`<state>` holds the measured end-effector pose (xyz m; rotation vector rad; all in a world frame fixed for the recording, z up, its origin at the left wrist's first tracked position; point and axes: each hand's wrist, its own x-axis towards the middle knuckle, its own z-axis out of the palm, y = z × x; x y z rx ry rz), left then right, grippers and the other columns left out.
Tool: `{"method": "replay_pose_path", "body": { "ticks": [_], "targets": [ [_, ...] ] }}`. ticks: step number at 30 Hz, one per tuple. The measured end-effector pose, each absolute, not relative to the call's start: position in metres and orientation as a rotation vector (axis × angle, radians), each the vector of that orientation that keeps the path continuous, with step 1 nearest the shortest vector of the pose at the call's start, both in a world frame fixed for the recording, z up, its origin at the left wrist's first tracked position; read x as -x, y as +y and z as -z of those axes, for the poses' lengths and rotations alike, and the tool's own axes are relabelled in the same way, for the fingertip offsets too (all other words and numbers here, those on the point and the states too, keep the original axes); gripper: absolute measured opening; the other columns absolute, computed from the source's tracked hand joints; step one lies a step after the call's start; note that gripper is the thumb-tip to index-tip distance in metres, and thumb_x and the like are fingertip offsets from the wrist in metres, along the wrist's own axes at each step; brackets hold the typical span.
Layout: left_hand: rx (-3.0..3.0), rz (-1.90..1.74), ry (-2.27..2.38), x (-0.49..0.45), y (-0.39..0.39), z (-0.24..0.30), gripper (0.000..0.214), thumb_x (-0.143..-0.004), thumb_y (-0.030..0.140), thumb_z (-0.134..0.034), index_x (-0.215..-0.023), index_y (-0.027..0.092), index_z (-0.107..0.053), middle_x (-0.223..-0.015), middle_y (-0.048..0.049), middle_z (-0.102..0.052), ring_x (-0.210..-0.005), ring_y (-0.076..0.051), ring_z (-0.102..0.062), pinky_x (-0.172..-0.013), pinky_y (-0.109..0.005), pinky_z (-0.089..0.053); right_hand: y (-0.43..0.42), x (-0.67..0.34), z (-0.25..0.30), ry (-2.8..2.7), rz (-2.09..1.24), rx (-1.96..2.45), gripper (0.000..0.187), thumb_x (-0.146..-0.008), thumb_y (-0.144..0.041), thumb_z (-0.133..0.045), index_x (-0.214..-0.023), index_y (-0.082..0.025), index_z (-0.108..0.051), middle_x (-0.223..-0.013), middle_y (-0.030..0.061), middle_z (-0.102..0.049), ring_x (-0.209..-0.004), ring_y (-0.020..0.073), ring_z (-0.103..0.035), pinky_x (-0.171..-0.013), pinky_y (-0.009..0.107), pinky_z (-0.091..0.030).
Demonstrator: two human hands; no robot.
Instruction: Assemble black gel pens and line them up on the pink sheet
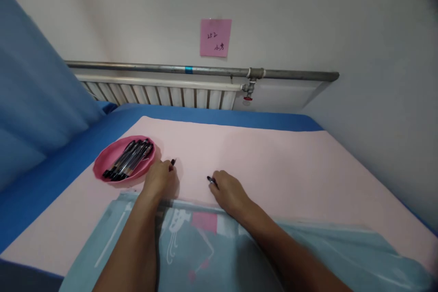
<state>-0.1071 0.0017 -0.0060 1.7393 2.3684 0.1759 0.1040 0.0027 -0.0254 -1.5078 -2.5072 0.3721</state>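
Note:
My left hand point(160, 178) is closed over the pink sheet, just right of the basket. A short black piece point(173, 162) pokes out past its fingertips; it looks like the end of a pen or a pen cap, the rest hidden by the fingers. My right hand point(231, 191) is closed around a pen point(211, 179), whose dark end points left toward the other hand. The two hands are apart. A pink oval basket point(99, 164) holds several black-and-clear pens point(132, 159) lying side by side.
A pink sheet point(280, 169) covers the blue surface point(219, 116). Light blue printed cloth point(191, 255) lies under my forearms. Behind are a metal pipe point(137, 67), a radiator point(178, 96) and a pink note point(215, 38) on the wall. A blue curtain point(30, 91) hangs left.

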Motion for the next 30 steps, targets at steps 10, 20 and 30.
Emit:
{"method": "replay_pose_path", "body": {
  "ticks": [10, 20, 30],
  "targets": [
    [-1.701, -0.166, 2.286, 0.115, -0.001, -0.001, 0.021, -0.071, 0.023, -0.048, -0.080, 0.016, -0.065, -0.083, -0.0108, -0.067, -0.079, -0.022, -0.060, -0.064, -0.027, -0.039, 0.038, 0.005, 0.033, -2.391, -0.618, 1.438, 0.021, -0.080, -0.030, -0.047, -0.096, -0.018, -0.053, -0.086, 0.0082, -0.063, -0.076, 0.0182, -0.058, -0.058, 0.025, -0.035],
    [-1.544, -0.282, 2.236, 0.130, -0.003, -0.005, 0.017, -0.077, 0.023, -0.048, -0.082, 0.014, -0.062, -0.077, -0.0083, -0.067, -0.070, -0.016, -0.060, -0.057, -0.023, -0.036, 0.046, 0.014, 0.044, -2.225, -0.804, 1.387, 0.012, -0.078, -0.022, -0.049, -0.080, -0.019, -0.060, -0.075, 0.0032, -0.063, -0.065, 0.0125, -0.055, -0.053, 0.021, -0.033],
    [-1.499, -0.327, 2.201, 0.131, 0.001, -0.001, 0.019, -0.075, 0.020, -0.051, -0.090, 0.014, -0.061, -0.080, -0.0070, -0.068, -0.068, -0.016, -0.061, -0.058, -0.022, -0.039, 0.044, 0.014, 0.034, -2.339, -0.647, 1.268, 0.012, -0.077, -0.021, -0.049, -0.083, -0.018, -0.059, -0.083, 0.0049, -0.062, -0.075, 0.0146, -0.053, -0.062, 0.023, -0.033]
  ]
}}
